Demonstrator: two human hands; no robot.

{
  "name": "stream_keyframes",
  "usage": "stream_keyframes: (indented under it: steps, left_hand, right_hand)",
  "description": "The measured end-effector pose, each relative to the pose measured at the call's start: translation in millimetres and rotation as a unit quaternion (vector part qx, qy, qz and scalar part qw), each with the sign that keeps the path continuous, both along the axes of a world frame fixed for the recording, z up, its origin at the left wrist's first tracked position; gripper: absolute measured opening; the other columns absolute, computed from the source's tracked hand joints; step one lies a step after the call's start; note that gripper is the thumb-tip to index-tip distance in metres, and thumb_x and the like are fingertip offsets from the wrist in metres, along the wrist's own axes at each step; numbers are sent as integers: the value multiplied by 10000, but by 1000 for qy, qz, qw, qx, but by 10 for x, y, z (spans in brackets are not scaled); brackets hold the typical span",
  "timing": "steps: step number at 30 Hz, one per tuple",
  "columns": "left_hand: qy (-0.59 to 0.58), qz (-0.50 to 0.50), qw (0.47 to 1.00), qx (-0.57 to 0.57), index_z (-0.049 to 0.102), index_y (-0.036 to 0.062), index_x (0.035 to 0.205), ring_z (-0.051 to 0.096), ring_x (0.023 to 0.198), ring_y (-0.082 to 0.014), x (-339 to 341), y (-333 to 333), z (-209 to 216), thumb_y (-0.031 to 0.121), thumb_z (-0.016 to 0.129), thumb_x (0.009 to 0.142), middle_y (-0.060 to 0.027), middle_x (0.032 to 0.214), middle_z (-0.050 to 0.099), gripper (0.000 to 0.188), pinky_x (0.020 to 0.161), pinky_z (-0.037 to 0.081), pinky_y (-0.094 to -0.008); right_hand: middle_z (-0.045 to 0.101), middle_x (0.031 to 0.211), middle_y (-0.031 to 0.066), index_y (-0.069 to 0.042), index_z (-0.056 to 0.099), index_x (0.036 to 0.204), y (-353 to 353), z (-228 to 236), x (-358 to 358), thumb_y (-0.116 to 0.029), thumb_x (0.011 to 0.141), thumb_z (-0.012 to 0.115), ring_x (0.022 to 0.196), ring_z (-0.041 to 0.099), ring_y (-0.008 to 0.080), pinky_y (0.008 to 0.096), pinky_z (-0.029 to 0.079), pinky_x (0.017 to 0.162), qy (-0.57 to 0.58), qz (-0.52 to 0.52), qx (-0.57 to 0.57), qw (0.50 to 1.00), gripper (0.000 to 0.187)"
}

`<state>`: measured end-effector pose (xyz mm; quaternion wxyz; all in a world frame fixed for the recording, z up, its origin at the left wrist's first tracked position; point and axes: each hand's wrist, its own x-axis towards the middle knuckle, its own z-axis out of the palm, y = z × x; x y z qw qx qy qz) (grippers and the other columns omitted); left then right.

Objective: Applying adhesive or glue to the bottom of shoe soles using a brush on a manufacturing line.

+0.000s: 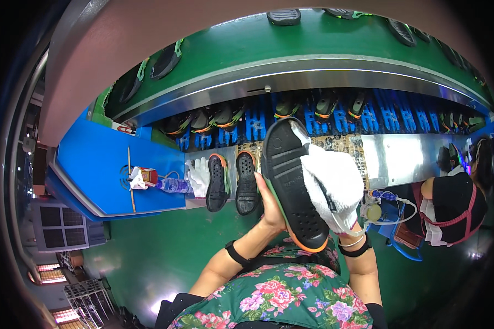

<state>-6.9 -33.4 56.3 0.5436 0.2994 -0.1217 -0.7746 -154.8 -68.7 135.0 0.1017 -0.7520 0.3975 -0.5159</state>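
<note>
A black shoe sole (292, 186) with an orange and green rim is held up tilted before me, its holed, ribbed face toward me. My bare left hand (270, 204) grips its left edge, thumb along the side. My right hand (335, 186), in a white knitted glove, is closed over the sole's right part; a thin dark strip shows at the glove, too little to name. The glove hides the fingers and part of the sole. Two more black soles stand on the bench to the left, one rimmed orange (217, 182), the other (247, 183) nearest my left hand.
A white glove (198, 176), a plastic bottle (173, 185) and a red box (149, 175) lie left by a blue table (93, 170). Behind are blue rack holders (255, 126) with shoes and a green conveyor (225, 49) carrying soles. Another person (450, 205) sits at right.
</note>
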Motion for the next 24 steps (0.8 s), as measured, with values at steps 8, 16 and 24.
stream_keyframes:
  steps: [8, 16, 24]
  left_hand:
    - [-37, -51, 997, -44, 381, 109, 1566, 536, 1354, -310, 51, -2, -256, 930, 153, 875, -145, 1505, 512, 1097, 1156, 421, -474]
    - [-52, -18, 998, 28, 520, 81, 1432, 595, 1256, -292, 18, -95, -149, 876, 202, 927, -129, 1370, 610, 993, 1133, 429, -462]
    - [-35, 49, 997, -57, 404, 126, 1547, 586, 1275, -273, -9, -200, -279, 790, 204, 993, -100, 1427, 571, 888, 1182, 380, -481]
  right_hand:
    - [765, 1039, 131, -69, 781, 1017, 226, -118, 3, -4, 758, 820, 884, 727, 279, 364, 566, 773, -34, 81, 62, 994, 270]
    - [763, 1067, 135, -62, 780, 1067, 201, -74, 22, 16, 752, 800, 916, 730, 292, 368, 565, 796, 9, 52, 21, 998, 325]
    - [748, 1101, 169, -53, 764, 1089, 220, -40, -86, 9, 775, 781, 936, 720, 303, 382, 559, 813, -10, 53, 52, 997, 321]
